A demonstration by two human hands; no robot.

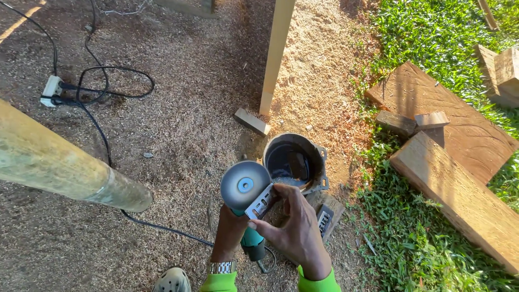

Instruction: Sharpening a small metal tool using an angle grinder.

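An angle grinder (246,190) with a teal body and a round grey disc facing up is held over the sawdust ground. My left hand (229,231), with a metal watch on the wrist, grips the grinder's body from below. My right hand (293,227) holds a small flat metal wrench (261,201) against the disc's edge. Both sleeves are bright green. The grinder's black cord trails down toward my foot.
A dark round pot (294,160) sits just beyond the grinder. A thick wooden pole (65,167) crosses at left, an upright post (274,54) stands behind. Black cables and a white socket (52,89) lie at far left. Wooden boards (459,189) rest on grass at right.
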